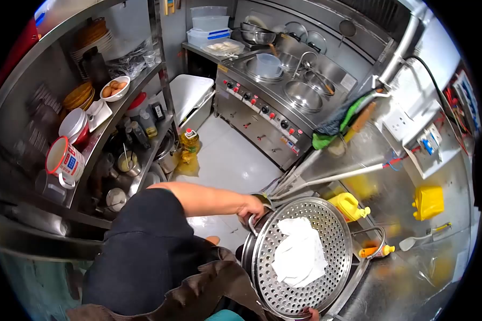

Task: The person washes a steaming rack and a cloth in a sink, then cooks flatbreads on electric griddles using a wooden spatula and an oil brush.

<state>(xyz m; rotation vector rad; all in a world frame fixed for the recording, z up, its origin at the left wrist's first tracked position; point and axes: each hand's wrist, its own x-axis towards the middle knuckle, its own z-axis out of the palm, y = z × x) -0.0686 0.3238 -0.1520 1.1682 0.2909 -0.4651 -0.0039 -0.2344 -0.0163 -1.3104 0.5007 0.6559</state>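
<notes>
A round metal steamer tray (334,235) full of holes stands before me, with a crumpled white cloth (300,254) lying on it. My left hand (253,207) reaches across to the far left of the rim and is closed at the side handle (253,224). Only a few fingers of my right hand (312,314) show at the near edge of the tray, curled against its rim; the rest of that hand is out of frame. Below the tray, a dark pot side is partly hidden.
Metal shelves (123,96) on the left carry a bowl of eggs (115,89), tubs and bottles. A stove (262,112) with pans stands at the back. An oil bottle (189,140) is on the floor. Beside the steamer are a yellow jug (348,206) and a metal-framed sink edge.
</notes>
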